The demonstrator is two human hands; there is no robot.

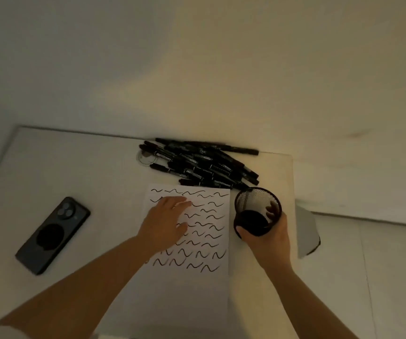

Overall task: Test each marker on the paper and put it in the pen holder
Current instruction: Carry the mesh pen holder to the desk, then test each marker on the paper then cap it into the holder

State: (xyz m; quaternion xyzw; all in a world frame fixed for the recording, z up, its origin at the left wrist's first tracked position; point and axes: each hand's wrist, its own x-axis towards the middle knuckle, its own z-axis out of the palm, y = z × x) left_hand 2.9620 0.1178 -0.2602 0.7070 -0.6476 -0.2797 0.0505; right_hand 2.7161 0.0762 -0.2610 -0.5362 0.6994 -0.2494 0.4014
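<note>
The markers [197, 165] lie in a pile at the far end of the table [74, 167] — none in the pen holder [258, 211]. Right hand [268, 238] grips the holder; left hand [165, 221] lies flat, fingers released, on the paper [204, 285]. Set the holder down upright beside the paper — then test 1 marker.

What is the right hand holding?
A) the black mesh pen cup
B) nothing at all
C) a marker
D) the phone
A: the right hand wraps around the black mesh pen cup beside the paper, while the markers lie in a pile behind it and the phone sits far off on the other side.
</note>
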